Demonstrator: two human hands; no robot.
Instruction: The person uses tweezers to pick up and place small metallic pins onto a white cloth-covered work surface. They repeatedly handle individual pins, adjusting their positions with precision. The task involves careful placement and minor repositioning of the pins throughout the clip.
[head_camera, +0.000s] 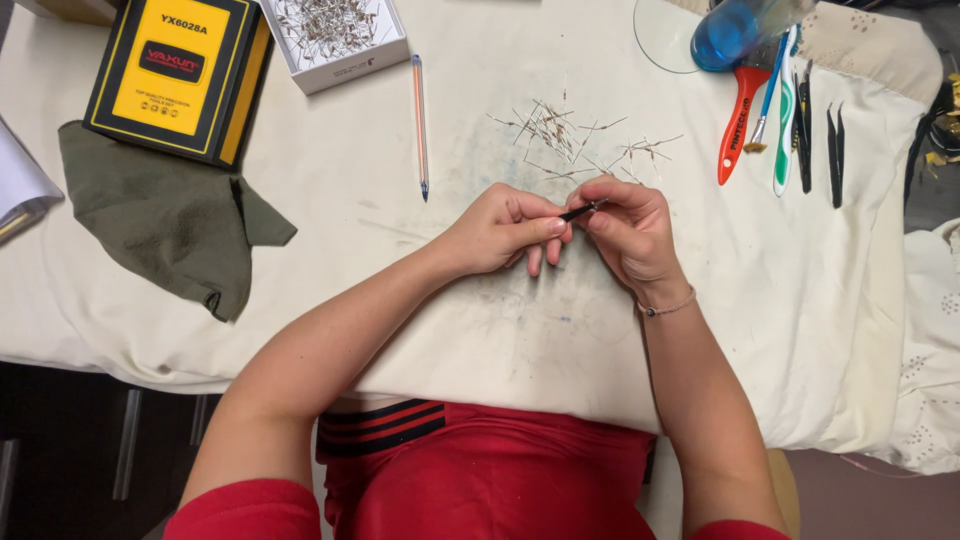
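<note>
Both my hands meet mid-table: left hand (500, 232) and right hand (625, 232) each pinch an end of a thin black rod (578, 211), its axis running left-right, loose pins (575, 140) just beyond.

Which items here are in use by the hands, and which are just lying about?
In use: left hand, right hand, thin black tool, loose wire-legged parts.
Lying about: pen, yellow box, green cloth, white box of parts, brushes and tweezers.
</note>
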